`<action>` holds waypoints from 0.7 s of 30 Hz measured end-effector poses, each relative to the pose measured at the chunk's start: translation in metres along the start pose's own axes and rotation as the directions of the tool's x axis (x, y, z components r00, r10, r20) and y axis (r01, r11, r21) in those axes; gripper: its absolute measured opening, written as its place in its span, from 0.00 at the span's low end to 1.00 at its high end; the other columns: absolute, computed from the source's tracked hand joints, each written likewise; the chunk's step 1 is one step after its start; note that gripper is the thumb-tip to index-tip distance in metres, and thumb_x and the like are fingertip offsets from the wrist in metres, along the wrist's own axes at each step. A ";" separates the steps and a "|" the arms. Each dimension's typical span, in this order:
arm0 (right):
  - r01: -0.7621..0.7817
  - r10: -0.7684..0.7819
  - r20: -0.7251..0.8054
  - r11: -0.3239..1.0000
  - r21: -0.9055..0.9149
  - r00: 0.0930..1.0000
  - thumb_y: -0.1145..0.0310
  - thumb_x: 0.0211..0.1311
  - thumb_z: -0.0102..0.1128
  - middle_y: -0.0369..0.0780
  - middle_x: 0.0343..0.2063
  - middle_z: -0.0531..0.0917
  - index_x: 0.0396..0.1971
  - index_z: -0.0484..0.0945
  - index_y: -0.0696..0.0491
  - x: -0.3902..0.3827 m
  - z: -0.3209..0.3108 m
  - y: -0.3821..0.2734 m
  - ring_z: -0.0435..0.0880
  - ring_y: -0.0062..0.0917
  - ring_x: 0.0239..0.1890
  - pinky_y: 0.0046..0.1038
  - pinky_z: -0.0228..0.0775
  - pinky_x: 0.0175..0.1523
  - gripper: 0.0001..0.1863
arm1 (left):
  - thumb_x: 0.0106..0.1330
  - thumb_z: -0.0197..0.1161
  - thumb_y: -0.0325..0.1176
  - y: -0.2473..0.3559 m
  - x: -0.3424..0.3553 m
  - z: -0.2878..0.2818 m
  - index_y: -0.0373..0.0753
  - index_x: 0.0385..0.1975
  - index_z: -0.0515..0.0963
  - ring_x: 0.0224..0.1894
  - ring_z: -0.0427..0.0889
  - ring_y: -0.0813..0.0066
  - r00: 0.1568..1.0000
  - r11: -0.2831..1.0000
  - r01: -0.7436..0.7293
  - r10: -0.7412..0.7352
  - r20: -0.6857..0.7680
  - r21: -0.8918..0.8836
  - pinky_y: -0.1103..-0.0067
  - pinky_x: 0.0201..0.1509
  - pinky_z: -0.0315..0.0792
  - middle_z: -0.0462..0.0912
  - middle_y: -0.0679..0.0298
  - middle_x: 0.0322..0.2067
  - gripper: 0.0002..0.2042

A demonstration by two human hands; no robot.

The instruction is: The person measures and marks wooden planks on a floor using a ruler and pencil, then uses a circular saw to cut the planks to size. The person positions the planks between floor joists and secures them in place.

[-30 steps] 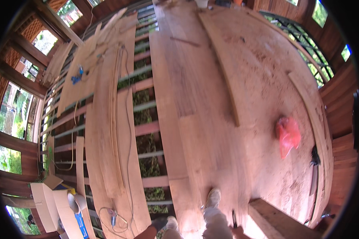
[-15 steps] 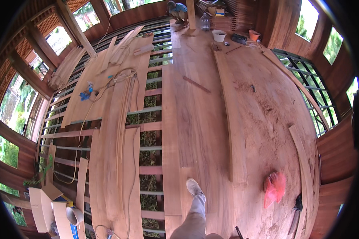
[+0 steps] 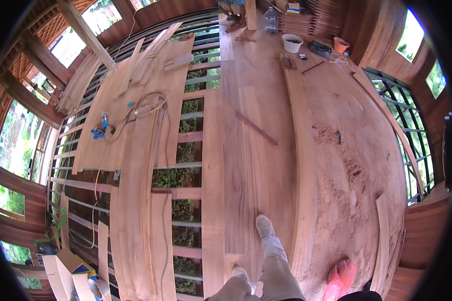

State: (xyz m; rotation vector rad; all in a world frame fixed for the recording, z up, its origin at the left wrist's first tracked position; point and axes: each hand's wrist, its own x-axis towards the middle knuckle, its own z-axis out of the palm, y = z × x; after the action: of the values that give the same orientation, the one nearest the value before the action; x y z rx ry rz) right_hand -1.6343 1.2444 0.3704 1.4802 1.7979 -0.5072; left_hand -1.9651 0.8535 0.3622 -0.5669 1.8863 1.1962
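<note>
Clock positions read about the centre of the head view. Long plank (image 3: 302, 190): lies at three o'clock, lengthwise, just beside the right foot (image 3: 265, 227). I log its long axis from five o'clock to one; the far end points almost straight ahead. Light tan-brown, narrow, flat, gently bowed in the fisheye. Left hand and right hand both out of frame; I cannot tell whether they are spread, closed or holding anything. Right of the plank, sawdust (image 3: 354, 173) coats the floor; red plastic bag (image 3: 339, 281) between four and five. Dark wooden strip (image 3: 256, 128) at two, slanting. Further out: white bucket (image 3: 292, 43) at one, blue tool (image 3: 98, 133) near nine, cardboard box (image 3: 58, 276) toward eight. Co-worker (image 3: 231, 9) at twelve, cut off by the upper edge.
</note>
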 end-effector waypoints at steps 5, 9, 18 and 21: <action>0.074 -0.077 -0.013 0.985 -0.159 0.997 0.40 0.47 0.70 0.58 0.41 0.85 0.48 0.75 0.69 0.029 -0.055 -0.060 0.86 0.48 0.46 0.43 0.79 0.49 0.45 | 0.74 0.50 0.38 0.049 0.037 0.006 0.37 0.57 0.77 0.61 0.77 0.56 0.991 0.991 0.109 -0.115 -0.073 -0.083 0.69 0.65 0.70 0.79 0.50 0.57 0.18; 0.127 -0.119 0.087 0.987 -0.096 0.989 0.39 0.48 0.67 0.61 0.47 0.82 0.55 0.69 0.70 0.041 -0.121 -0.122 0.83 0.51 0.53 0.43 0.77 0.57 0.49 | 0.74 0.50 0.37 0.070 0.044 0.004 0.36 0.57 0.77 0.61 0.77 0.57 0.982 0.977 0.145 -0.161 -0.095 -0.156 0.70 0.66 0.69 0.79 0.50 0.57 0.18; 0.412 -0.028 0.477 0.549 -0.727 0.879 0.45 0.53 0.65 0.50 0.49 0.85 0.49 0.84 0.55 0.074 -0.123 -0.111 0.85 0.44 0.53 0.38 0.78 0.55 0.31 | 0.74 0.49 0.35 0.016 0.031 -0.005 0.35 0.58 0.76 0.62 0.76 0.58 0.976 0.943 0.153 -0.190 -0.102 -0.295 0.72 0.68 0.68 0.79 0.50 0.58 0.19; 0.379 0.029 0.468 0.543 -0.750 0.883 0.49 0.51 0.65 0.50 0.48 0.85 0.47 0.85 0.55 0.079 -0.128 -0.113 0.85 0.41 0.53 0.36 0.77 0.56 0.28 | 0.74 0.49 0.35 -0.033 0.004 0.005 0.34 0.59 0.75 0.63 0.76 0.59 0.979 0.929 0.136 -0.179 -0.098 -0.343 0.73 0.68 0.68 0.79 0.51 0.58 0.19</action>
State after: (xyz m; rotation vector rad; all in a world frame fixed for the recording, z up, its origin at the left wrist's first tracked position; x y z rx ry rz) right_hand -1.7838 1.3574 0.3775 0.4486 1.4758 -0.0110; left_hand -1.9417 0.8428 0.3398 -0.9831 1.7101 1.4113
